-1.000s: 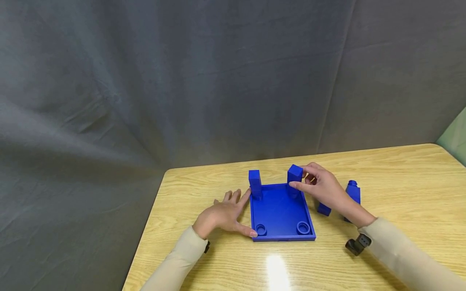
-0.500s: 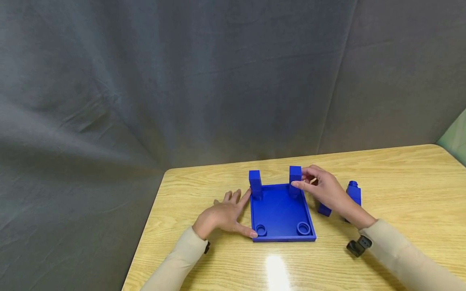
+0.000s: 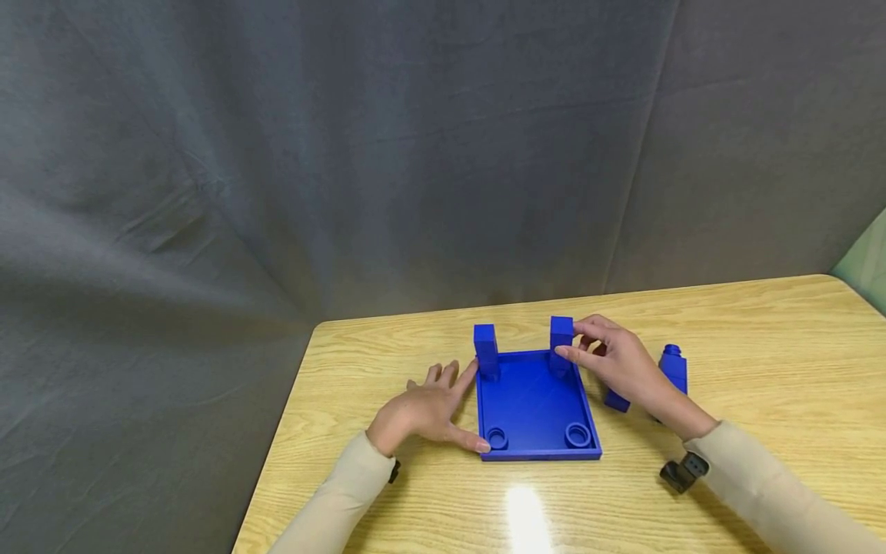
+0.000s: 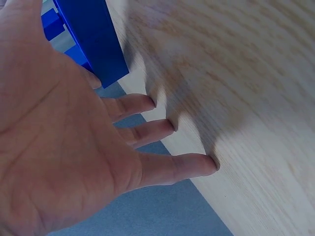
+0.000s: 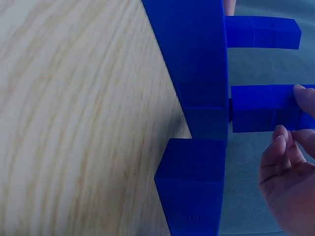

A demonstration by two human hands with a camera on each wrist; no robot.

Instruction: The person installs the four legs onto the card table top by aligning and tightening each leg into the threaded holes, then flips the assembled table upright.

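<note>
In the head view a square blue tray-like panel (image 3: pixel 531 412) with a raised rim lies flat on the table. Round sockets (image 3: pixel 577 435) show in its two near corners. A square blue post (image 3: pixel 486 346) stands upright in the far left corner, and a second blue post (image 3: pixel 561 332) in the far right one. My right hand (image 3: pixel 619 365) pinches this second post between thumb and fingers; the right wrist view shows the same post (image 5: pixel 256 105) gripped near its top. My left hand (image 3: pixel 425 412) is spread on the table, thumb and index finger touching the panel's left edge.
Right of the panel lie two loose blue posts, one with a threaded end (image 3: pixel 673 369) and one partly hidden under my right hand (image 3: pixel 617 401). A grey curtain (image 3: pixel 450 192) hangs behind the wooden table (image 3: pixel 388 338).
The right-hand post has turned about its upright axis, from a corner towards me to a flat side. My right hand has shifted slightly with it. My left hand stays put.
</note>
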